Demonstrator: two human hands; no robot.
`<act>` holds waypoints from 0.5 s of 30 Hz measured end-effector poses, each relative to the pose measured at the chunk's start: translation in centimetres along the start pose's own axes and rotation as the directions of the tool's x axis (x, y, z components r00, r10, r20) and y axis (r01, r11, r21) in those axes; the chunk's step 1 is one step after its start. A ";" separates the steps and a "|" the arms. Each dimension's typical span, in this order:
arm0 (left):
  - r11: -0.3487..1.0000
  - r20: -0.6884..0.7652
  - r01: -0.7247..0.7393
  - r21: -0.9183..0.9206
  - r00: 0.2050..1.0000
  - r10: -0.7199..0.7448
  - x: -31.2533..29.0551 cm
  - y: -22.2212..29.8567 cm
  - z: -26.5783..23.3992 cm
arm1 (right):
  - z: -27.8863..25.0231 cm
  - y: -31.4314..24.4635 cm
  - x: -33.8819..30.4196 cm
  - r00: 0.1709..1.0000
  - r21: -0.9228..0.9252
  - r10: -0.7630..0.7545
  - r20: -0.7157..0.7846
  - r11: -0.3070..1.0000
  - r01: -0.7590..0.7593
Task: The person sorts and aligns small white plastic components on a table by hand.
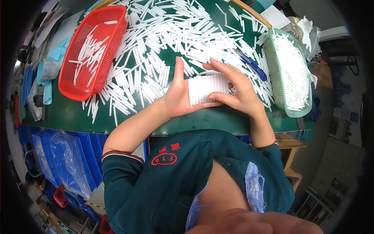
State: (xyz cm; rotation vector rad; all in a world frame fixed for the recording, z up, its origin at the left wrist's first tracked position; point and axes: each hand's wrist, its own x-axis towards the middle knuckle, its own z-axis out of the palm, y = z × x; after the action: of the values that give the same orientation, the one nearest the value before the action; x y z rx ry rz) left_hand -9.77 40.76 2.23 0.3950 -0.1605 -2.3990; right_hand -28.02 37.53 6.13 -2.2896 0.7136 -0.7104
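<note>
A neat side-by-side row of short white plastic sticks (204,89) rests across my left hand (176,98). That palm faces up beneath the row, its thumb raised at the left end. My right hand (240,90) curves around the row's right end. Its thumb presses on the near side of the sticks, while its index finger stretches over beyond their far side. The left fingers are mostly hidden under the row. Many loose sticks of the same kind (156,31) lie heaped on the green tabletop (179,125) beyond both hands.
A red perforated basket (115,35) with some sticks stands at the left. At the right, a pale green basket (277,78) is heaped with white pieces. A blue-handled tool (255,68) lies among the sticks. Blue bins (80,156) stand below the table's left side.
</note>
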 end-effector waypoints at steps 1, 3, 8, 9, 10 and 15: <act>0.999 0.007 -0.012 -0.030 1.000 0.012 0.1 0.1 0.4 | -0.2 -0.1 -0.1 0.996 0.105 0.069 -0.064 0.992 -0.062; 0.999 0.060 -0.020 -0.032 0.998 0.022 0.0 0.5 0.6 | -1.0 0.5 -0.2 0.996 0.112 0.037 -0.081 0.993 -0.028; 0.995 0.163 -0.048 -0.093 0.985 0.062 -0.3 1.2 0.5 | -1.0 0.6 -0.2 0.999 0.088 0.037 -0.029 0.996 -0.035; 0.995 0.163 -0.048 -0.093 0.985 0.063 -0.4 1.3 0.6 | -0.9 0.5 -0.2 0.999 0.088 0.037 -0.028 0.996 -0.034; 0.993 0.161 -0.049 -0.108 0.985 0.066 -0.4 1.3 0.6 | -0.7 0.6 -0.3 0.998 0.098 0.068 -0.006 0.993 -0.067; 0.989 0.165 -0.048 -0.140 0.984 0.071 -0.5 1.3 0.7 | -0.6 0.6 -0.2 0.996 0.081 0.088 0.017 0.993 -0.090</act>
State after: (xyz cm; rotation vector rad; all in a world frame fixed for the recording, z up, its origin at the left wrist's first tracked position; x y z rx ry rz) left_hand -8.83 40.07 3.28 0.1209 -0.0837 -2.3664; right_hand -28.78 37.05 6.07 -2.1726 0.7615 -0.6694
